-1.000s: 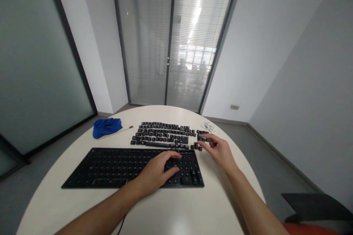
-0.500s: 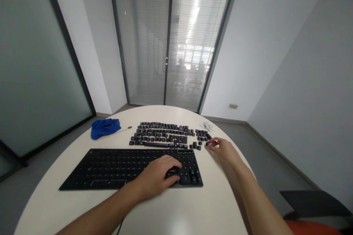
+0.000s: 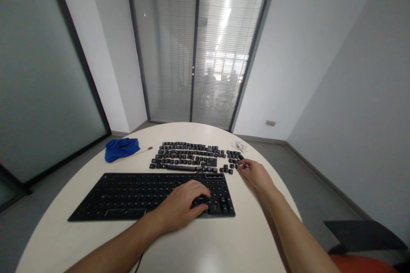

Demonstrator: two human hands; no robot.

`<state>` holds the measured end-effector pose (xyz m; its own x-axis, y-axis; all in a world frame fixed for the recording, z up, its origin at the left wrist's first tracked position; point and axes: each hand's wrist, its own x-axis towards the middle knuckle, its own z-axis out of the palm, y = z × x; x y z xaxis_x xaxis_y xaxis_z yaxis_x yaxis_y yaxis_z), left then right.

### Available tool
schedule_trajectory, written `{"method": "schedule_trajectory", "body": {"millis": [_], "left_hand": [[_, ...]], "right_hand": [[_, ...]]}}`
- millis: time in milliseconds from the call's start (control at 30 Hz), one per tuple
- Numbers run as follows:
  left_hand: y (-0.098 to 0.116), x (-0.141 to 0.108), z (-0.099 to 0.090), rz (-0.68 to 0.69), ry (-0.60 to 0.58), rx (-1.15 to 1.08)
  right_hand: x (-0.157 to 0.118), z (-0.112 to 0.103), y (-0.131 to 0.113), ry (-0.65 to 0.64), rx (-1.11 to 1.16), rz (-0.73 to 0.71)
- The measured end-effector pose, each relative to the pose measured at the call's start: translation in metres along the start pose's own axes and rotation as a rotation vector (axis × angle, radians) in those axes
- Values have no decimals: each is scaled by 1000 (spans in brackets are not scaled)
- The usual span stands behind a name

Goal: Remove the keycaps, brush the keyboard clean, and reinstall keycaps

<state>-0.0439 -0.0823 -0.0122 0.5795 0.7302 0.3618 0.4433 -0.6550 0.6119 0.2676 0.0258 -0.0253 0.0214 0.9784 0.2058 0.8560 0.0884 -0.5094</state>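
Note:
A black keyboard (image 3: 134, 194) with most of its keycaps off lies across the near part of the table. My left hand (image 3: 184, 204) rests on its right end, fingers spread and thumb apart, holding nothing. Loose black keycaps (image 3: 188, 153) lie in rows behind the keyboard. At the right end of those rows, my right hand (image 3: 254, 174) pinches a small keycap (image 3: 237, 166) between thumb and fingertips. The fingers partly cover it, and its marking is too small to read. Several keycaps sit in place around the keyboard's lower right corner.
On the white round table (image 3: 208, 247), a blue cloth (image 3: 121, 149) and a thin wooden brush (image 3: 137, 152) lie at the back left. Crumpled white tissue (image 3: 239, 146) is at the back right. A cable (image 3: 139, 262) runs off the near edge. A chair (image 3: 365, 234) stands at right.
My right hand has shifted slightly left, with its fingertips closer to the loose keycaps. My left hand stays in place on the keyboard.

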Motion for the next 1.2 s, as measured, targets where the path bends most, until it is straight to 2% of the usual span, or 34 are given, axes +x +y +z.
{"method": "schedule_trajectory", "body": {"millis": [233,300,400,500,567,633,700,800,933,1000,1100,1200], "left_hand": [[0,-1,-1,6,-2,15],[0,-1,-1,16,-13,30],[1,-1,-1,42,-29,65],[2,-1,-1,71,-54,119],[3,-1,-2,84,-81,162],[5,0,-2,87,-101,197],[5,0,-3,90,-106,217],[6,1,-5,95,-106,228],[5,2,-6,97,-100,237],[4,2,-5,101,-99,241],[2,1,-4,105,-101,243],[2,1,-4,106,-100,238]], "right_hand": [[-3,-8,-6,-4,31,-10],[-6,-15,-11,72,51,-17],[-12,-25,-24,288,117,-38],[-20,-27,-37,465,232,-160],[-24,-26,-44,536,326,-270],[-28,-23,-48,548,423,-296],[-32,-19,-52,484,518,-228],[-39,-12,-58,288,666,-173],[-49,-1,-72,-1,779,-302],[-54,4,-79,-100,776,-340],[-57,9,-86,-168,717,-379],[-57,10,-86,-167,656,-425]]}}
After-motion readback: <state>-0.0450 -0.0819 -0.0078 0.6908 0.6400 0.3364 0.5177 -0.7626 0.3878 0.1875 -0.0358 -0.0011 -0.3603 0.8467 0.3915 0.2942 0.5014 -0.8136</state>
